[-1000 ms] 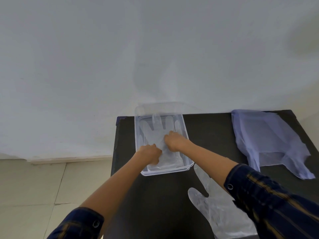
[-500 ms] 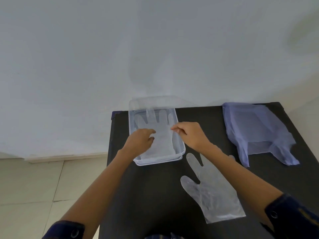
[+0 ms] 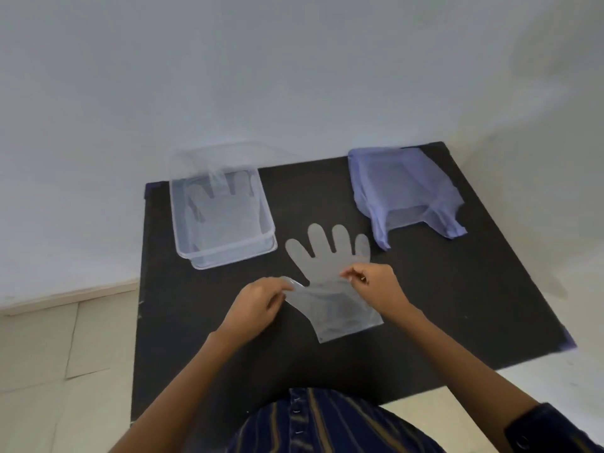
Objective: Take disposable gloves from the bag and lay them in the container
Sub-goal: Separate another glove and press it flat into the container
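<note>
A clear disposable glove (image 3: pixel 330 282) lies flat on the black table (image 3: pixel 457 305), fingers pointing away from me. My left hand (image 3: pixel 256 305) pinches its thumb edge on the left. My right hand (image 3: pixel 376 286) pinches its right edge near the little finger. A clear plastic container (image 3: pixel 225 253) stands at the back left with another clear glove (image 3: pixel 222 210) lying flat inside it. The pale blue plastic bag (image 3: pixel 405 194) lies at the back right.
The table stands against a white wall (image 3: pixel 294 76). A tiled floor (image 3: pixel 65 371) shows to the left beyond the table's left edge. My striped shirt (image 3: pixel 320 423) is at the table's near edge.
Both hands left the container, where one glove now lies, and moved back to the second glove on the table, each taking hold of one edge. The view tilted down.
</note>
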